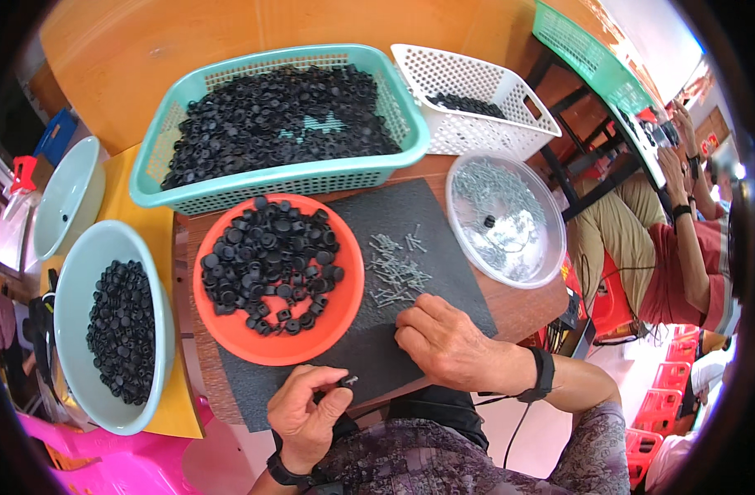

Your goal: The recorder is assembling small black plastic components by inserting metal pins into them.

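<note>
Wooden surface (pixel 517 309) carries a dark mat (pixel 377 355): I see my left hand (pixel 305 417) pinching a black cap (pixel 347 381), fingers closed, right hand (pixel 443 342) curled loosely beside loose screws (pixel 396 271), orange bowl (pixel 295 351) of caps within reach.

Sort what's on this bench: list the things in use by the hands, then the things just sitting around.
In use:
left hand pinching a small black part
right hand on the dark mat
loose screws
orange bowl of black caps

Sitting around:
teal basket
white basket
clear lid
grey bowl
</note>
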The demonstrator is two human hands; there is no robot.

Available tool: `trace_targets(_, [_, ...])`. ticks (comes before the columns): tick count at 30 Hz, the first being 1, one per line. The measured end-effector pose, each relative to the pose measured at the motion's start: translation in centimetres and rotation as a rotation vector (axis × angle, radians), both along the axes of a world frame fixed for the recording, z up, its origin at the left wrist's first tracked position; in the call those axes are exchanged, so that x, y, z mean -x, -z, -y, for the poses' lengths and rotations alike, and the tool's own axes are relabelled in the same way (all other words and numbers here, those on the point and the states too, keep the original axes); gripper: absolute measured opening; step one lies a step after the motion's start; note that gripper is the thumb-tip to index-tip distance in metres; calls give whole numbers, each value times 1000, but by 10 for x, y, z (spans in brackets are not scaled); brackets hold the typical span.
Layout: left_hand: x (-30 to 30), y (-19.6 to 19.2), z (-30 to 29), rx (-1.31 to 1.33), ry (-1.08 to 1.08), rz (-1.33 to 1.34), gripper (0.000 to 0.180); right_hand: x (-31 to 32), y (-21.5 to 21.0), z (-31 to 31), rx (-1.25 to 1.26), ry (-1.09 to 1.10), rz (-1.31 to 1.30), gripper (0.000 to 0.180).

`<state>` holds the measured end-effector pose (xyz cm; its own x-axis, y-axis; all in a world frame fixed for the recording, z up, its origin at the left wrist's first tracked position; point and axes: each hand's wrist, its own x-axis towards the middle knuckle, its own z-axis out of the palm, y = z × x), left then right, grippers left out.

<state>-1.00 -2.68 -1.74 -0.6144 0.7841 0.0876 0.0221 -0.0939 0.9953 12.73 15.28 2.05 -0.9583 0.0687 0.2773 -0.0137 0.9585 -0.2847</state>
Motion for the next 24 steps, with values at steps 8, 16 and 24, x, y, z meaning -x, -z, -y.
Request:
trace_targets(8, [-8,1,-2,22,13,-49,24,-13,10,4,211,194,-126,37])
trace_targets(16, [-26,-20,-28,-22,36,181,25,-14,14,14,356,242,-258,35])
trace_targets(24, [-33,-21,-40,-64,26,232,29,-11,6,26,527,239,-336,31])
